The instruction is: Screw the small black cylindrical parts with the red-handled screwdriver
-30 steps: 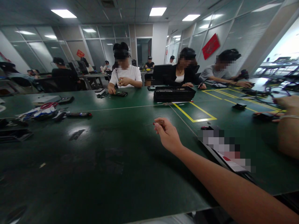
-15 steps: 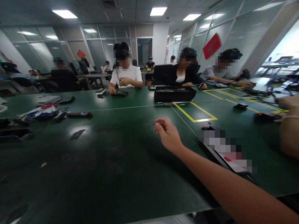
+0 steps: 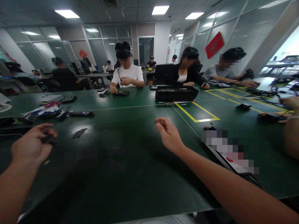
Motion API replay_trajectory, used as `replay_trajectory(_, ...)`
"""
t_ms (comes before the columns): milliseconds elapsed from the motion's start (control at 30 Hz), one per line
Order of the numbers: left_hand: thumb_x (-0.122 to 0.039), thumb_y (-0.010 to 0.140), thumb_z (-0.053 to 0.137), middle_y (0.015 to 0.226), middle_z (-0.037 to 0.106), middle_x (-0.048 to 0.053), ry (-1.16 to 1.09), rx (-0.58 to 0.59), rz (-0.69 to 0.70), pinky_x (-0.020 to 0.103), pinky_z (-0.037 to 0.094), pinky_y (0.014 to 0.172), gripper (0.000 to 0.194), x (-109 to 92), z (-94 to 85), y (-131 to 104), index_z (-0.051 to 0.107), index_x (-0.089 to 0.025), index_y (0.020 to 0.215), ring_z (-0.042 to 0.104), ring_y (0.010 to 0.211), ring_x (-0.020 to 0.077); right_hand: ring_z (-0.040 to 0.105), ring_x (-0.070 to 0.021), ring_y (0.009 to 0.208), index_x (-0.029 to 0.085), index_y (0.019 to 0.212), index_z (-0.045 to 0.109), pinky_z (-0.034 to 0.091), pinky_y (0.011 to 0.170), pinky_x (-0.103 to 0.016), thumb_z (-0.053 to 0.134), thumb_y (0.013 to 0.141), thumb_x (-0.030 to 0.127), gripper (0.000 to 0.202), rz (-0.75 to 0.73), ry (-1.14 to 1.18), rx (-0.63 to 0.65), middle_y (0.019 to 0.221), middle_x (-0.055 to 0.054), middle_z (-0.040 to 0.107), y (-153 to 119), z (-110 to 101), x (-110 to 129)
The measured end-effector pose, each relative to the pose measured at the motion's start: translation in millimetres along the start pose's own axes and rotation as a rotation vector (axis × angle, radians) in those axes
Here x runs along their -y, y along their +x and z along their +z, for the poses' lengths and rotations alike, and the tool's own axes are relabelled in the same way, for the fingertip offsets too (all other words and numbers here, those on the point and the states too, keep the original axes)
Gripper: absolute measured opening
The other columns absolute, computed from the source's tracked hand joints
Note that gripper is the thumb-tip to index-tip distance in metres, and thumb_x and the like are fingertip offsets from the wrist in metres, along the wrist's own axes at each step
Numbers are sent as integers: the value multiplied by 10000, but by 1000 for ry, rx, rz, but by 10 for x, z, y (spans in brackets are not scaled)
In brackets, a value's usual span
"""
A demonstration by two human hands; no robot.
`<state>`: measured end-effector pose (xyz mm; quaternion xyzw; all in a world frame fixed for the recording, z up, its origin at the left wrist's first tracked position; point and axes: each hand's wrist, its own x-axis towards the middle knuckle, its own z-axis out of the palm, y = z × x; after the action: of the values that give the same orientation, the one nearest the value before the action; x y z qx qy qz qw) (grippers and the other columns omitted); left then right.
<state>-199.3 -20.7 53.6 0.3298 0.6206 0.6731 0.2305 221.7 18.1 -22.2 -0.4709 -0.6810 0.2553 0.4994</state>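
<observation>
My right hand is closed around a small screwdriver, held above the middle of the table. Its thin metal shaft points left, and most of the handle is hidden by my fingers. On the left side, my left hand is curled around a small dark object. Blur and the fingers keep me from telling what kind of thing it is. Beneath both hands lies the dark green table top.
A black bin stands at the far side, near a yellow tape outline. Red-handled scissors lie on a pile at the left, beside a dark pen-like tool. Several people sit around the table; someone's arm reaches in at right.
My left hand has come into view from the left with a small dark object in it. My right hand still holds the screwdriver in nearly the same place.
</observation>
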Motion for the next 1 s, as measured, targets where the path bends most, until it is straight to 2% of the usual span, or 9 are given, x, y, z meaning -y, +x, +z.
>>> replay_trajectory(100, 15, 623, 407, 615, 484, 21, -231, 185, -140, 203, 432, 610, 253, 78, 566, -256, 577, -115, 759, 491, 633, 115, 655, -194, 833, 231, 1178, 612, 497, 764, -350, 479, 991, 398, 283, 2, 22, -1, 923, -39, 695, -2, -11, 23)
replay_trajectory(200, -136, 725, 479, 694, 532, 39, -294, 457, -197, 239, 451, 631, 161, 123, 1132, -610, 596, -115, 835, 524, 681, 142, 636, -177, 749, 220, 1003, 658, 469, 689, -316, 507, 981, 437, 266, -10, -5, 8, 834, -20, 687, -11, -40, 74)
replay_trajectory(267, -147, 695, 568, 824, 577, 27, -225, 617, -115, 249, 464, 700, 272, 193, 1397, -810, 582, -144, 967, 570, 773, 147, 592, -158, 666, 216, 872, 650, 430, 626, -299, 523, 975, 459, 293, -34, -53, 11, 746, -1, 649, -24, -60, 111)
replay_trajectory(333, -73, 634, 629, 960, 594, 16, -36, 721, 55, 274, 475, 809, 479, 312, 1561, -957, 546, -183, 1093, 601, 891, 156, 559, -146, 624, 214, 806, 624, 402, 598, -292, 525, 977, 460, 315, -61, -79, -6, 691, 12, 610, -43, -71, 142)
replay_trajectory(433, -80, 714, 654, 1095, 616, 47, 167, 823, 231, 369, 457, 988, 567, 534, 1669, -1092, 492, -205, 1242, 618, 1018, 184, 560, -142, 631, 216, 812, 612, 409, 607, -291, 521, 986, 435, 294, -94, -38, -48, 689, 17, 596, -70, -59, 168)
replay_trajectory(600, -167, 786, 713, 1231, 661, 81, 204, 992, 219, 441, 455, 1066, 494, 773, 1650, -1142, 597, -226, 1262, 629, 1142, 233, 629, -158, 743, 227, 1024, 625, 498, 705, -317, 512, 992, 394, 204, -71, 224, -123, 822, -7, 660, -79, 1, 159)
replay_trajectory(733, -193, 815, 711, 1278, 662, 44, 312, 957, 394, 460, 425, 1107, 402, 816, 1586, -1102, 693, -279, 1208, 603, 1199, 239, 664, -169, 791, 230, 1062, 612, 540, 761, -351, 530, 981, 388, 196, -46, 346, -111, 876, -22, 691, -74, 20, 131)
replay_trajectory(900, -232, 820, 727, 1292, 673, 52, 356, 894, 377, 486, 426, 1111, 506, 760, 1563, -1107, 642, -284, 1316, 619, 1195, 257, 692, -180, 832, 233, 1068, 612, 554, 797, -364, 536, 977, 394, 200, -35, 262, -10, 898, -31, 717, -108, 24, 133)
replay_trajectory(1000, -237, 801, 749, 1277, 690, 52, 393, 892, 393, 495, 409, 1129, 475, 717, 1564, -1124, 679, -270, 1269, 615, 1213, 274, 710, -188, 866, 235, 1076, 608, 557, 817, -371, 527, 981, 380, 192, -24, 198, 37, 923, -37, 733, -132, 36, 160)
